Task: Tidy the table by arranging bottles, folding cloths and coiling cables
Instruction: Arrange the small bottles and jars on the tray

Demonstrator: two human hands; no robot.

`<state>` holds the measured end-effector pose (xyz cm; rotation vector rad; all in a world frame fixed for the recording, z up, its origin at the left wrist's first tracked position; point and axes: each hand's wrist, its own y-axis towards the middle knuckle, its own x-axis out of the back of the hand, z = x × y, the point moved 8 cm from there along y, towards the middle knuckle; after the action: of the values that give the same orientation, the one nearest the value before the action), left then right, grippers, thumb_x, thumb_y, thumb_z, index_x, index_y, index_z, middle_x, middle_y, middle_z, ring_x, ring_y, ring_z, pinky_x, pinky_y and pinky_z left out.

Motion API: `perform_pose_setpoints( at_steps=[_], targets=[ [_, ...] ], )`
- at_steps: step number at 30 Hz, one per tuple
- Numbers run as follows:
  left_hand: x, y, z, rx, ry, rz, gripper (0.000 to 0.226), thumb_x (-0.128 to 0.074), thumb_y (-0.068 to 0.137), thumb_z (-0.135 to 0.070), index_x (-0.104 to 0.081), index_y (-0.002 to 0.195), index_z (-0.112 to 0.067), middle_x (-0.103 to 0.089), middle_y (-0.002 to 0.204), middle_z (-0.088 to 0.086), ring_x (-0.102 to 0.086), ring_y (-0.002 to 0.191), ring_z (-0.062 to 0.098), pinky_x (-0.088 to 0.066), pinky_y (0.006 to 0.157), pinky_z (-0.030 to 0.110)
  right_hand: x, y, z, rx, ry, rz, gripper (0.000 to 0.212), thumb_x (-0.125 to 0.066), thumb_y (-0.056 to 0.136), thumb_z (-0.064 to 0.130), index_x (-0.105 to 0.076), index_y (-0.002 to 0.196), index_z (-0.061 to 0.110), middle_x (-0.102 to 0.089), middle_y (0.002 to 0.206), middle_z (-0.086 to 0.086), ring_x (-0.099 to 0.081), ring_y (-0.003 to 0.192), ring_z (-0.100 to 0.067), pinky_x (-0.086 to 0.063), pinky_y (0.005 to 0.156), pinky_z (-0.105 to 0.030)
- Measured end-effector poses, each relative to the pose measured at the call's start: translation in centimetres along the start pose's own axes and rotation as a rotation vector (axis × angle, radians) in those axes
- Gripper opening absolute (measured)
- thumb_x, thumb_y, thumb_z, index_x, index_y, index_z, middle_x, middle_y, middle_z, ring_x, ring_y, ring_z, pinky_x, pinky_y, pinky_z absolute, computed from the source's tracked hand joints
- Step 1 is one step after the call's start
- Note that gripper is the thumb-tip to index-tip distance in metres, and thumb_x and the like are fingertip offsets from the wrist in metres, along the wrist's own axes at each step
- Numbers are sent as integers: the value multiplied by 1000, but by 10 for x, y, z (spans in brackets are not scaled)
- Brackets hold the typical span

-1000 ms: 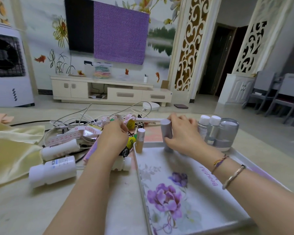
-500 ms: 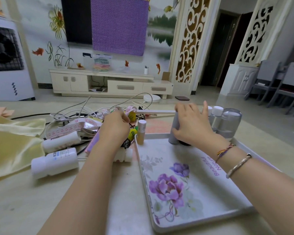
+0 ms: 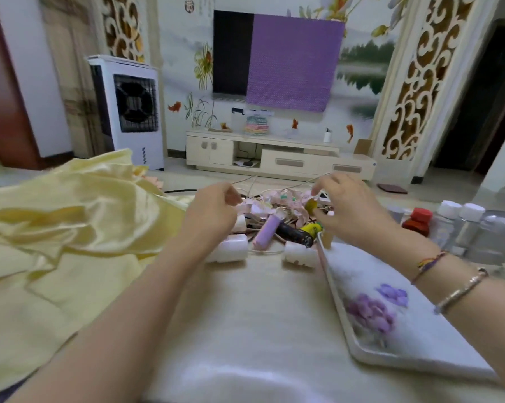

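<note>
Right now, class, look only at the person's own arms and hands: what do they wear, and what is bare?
Both forearms are bare; no sleeves reach into view and neither hand wears a glove. The left hand and its wrist carry nothing. Behind the right hand, the wrist wears two bands: a thin braided multicoloured string bracelet and, further up the forearm, a slim metallic bangle.

Yellow cloth [image 3: 70, 222]: glossy, satin-like fabric
White bottles [image 3: 230, 251]: matt plastic
Tray [image 3: 420, 359]: smooth, glossy, floral print
Bangle [image 3: 460, 286]: shiny metal
</note>
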<state>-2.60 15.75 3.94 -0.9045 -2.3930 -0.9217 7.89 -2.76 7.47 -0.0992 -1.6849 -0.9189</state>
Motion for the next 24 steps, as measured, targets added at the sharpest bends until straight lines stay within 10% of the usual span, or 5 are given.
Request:
perform_pose_setpoints(
  at_steps=[6, 10, 17, 24],
  targets=[
    [18, -23, 54, 54, -9, -20, 39, -37, 79, 9, -65, 99, -9, -67, 104, 3, -59, 95, 18, -42, 75, 21, -53, -4, 67, 72, 237, 172, 19, -56, 80, 14, -61, 98, 19, -62, 101, -5, -52, 103, -27, -44, 86, -39],
    [-1, -20, 71, 79, -24, -26, 35, -40, 82, 6, -65, 99, -11, -66, 107, 5, -58, 102, 21, -43, 86, 28, -68, 3, 78, 42, 277, 200, 26, -54, 85, 10, -61, 109, 16, -62, 113, -6, -51, 110, -25, -43, 91, -36],
    [-20, 8, 98, 228, -174, 0, 23, -50, 86, 0, -61, 97, -17, -63, 102, 0, -59, 92, 19, -41, 63, 21, -98, 37, 93, 120, 283, 294, 40, -48, 90, 5, -57, 124, 24, -53, 127, -1, -42, 121, -23, -37, 99, -38],
    [-39, 17, 127, 369, -171, 70, 28, -49, 88, -8, -58, 99, -32, -56, 89, -16, -48, 117, 24, -39, 103, 38, -123, 72, 105, 174, 159, 406, 41, -56, 89, 25, -51, 130, 28, -61, 115, 2, -38, 115, -24, -40, 93, -38]
  ],
)
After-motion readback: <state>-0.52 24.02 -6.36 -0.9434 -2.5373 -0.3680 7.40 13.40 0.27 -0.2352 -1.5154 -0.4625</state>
